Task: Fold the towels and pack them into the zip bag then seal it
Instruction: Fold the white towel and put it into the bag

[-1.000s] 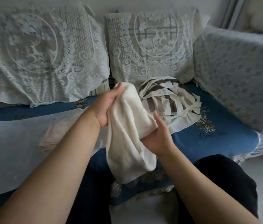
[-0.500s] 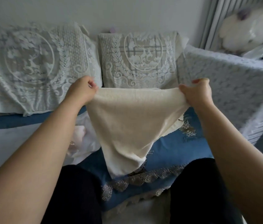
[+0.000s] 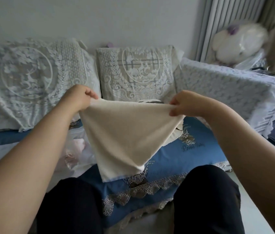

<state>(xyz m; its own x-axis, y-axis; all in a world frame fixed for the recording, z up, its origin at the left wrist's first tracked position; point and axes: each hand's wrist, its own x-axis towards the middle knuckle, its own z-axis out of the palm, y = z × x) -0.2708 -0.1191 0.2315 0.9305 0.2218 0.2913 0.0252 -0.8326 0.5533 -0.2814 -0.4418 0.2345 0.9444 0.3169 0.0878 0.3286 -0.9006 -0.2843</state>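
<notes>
A cream towel (image 3: 125, 132) hangs spread in the air over the blue sofa seat (image 3: 192, 154). My left hand (image 3: 81, 97) pinches its upper left corner and my right hand (image 3: 185, 103) pinches its upper right corner. The towel's lower end droops to a point above my knees. Behind it a striped towel (image 3: 152, 101) shows only as a sliver. To the left lies the clear zip bag (image 3: 81, 146) with a pink towel (image 3: 76, 146) seen through it, mostly hidden by my left arm.
Two lace-covered cushions (image 3: 138, 71) lean on the sofa back. A lace-draped armrest (image 3: 231, 92) stands at the right, with a white plush toy (image 3: 238, 43) and curtains behind. My dark trouser legs (image 3: 206, 200) frame the seat's lace-trimmed front edge.
The cream towel, bunched between my hands a second ago, is now stretched out by its two top corners. The view has tilted upward a little since half a second ago.
</notes>
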